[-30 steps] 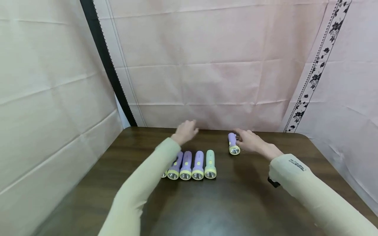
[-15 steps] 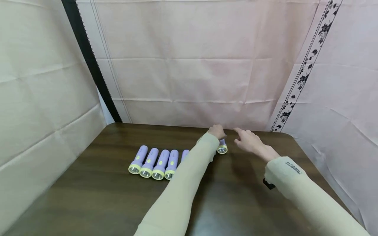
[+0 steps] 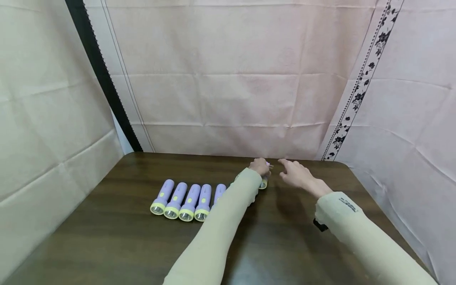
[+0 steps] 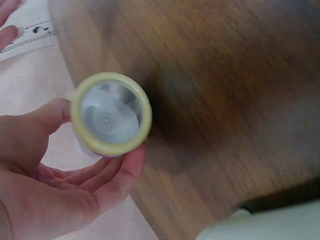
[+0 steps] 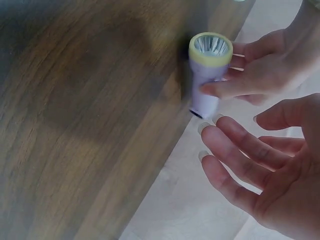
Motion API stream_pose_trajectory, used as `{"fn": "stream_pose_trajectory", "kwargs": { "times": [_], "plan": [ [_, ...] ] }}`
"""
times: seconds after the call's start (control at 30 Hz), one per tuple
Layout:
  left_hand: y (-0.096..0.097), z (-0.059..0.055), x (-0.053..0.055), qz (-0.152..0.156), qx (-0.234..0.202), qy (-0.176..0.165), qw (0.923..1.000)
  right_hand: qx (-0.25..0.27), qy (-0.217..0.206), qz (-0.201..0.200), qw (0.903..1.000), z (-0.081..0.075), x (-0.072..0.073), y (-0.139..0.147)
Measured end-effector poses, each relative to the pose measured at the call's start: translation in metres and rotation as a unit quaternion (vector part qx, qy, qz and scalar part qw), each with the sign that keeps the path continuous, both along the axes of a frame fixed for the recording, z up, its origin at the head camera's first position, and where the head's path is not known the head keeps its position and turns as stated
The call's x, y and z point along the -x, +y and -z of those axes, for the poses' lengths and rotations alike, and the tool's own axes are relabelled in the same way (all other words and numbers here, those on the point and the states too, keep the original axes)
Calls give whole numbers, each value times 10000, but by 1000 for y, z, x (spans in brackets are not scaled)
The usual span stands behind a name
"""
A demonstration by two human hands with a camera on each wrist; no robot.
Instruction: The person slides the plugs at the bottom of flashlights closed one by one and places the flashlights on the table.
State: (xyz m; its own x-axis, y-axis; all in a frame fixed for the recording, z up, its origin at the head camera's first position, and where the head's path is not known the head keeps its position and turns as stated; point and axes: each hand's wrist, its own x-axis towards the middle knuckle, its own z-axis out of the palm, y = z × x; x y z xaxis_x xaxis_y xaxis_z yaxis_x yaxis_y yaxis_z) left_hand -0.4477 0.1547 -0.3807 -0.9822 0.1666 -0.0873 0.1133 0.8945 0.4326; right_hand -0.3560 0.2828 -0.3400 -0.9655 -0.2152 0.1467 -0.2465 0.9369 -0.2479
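Observation:
At the table's far side, my left hand (image 3: 261, 167) grips a purple flashlight with a yellow rim (image 3: 263, 184). In the left wrist view its round lens (image 4: 110, 115) faces the camera, with thumb and fingers around the body. The right wrist view shows the flashlight (image 5: 205, 80) lens end up, the left thumb across its side. My right hand (image 3: 298, 174) is just to the right, holding nothing, its fingers (image 5: 235, 155) loosely extended near the flashlight's tail end. Several purple flashlights (image 3: 190, 200) lie in a row at middle left, lenses toward me; my left sleeve covers the row's right end.
The dark wooden table (image 3: 124, 237) has a rounded far edge. Pale cloth (image 3: 231, 99) hangs behind it and on both sides. A black strip (image 3: 103, 75) runs down the cloth at left. My left forearm (image 3: 221, 221) crosses the table's middle.
My left hand has moved right from above the row to the separate purple flashlight and taken hold of it. My right hand has drawn slightly away from that flashlight. The view has shifted right.

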Motion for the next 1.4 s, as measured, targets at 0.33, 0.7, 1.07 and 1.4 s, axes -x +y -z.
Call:
{"fn": "stream_pose_trajectory", "kwargs": {
  "times": [0.33,0.7,1.07,1.4],
  "plan": [
    [-34,-37,-17,181,-296,533,9980,285,187,-116,9994,-14,-3,-4],
    [-52,-42,-16,1345,-478,1332,9807,695,690,-662,9930,-11,-7,-7],
    [-60,-46,-19,1829,-958,1626,9649,1269,412,-938,9866,-18,-10,-15],
    [-77,-39,-28,2081,-1298,1690,9546,1714,-88,-1047,9796,-15,-17,-29]
  ]
}}
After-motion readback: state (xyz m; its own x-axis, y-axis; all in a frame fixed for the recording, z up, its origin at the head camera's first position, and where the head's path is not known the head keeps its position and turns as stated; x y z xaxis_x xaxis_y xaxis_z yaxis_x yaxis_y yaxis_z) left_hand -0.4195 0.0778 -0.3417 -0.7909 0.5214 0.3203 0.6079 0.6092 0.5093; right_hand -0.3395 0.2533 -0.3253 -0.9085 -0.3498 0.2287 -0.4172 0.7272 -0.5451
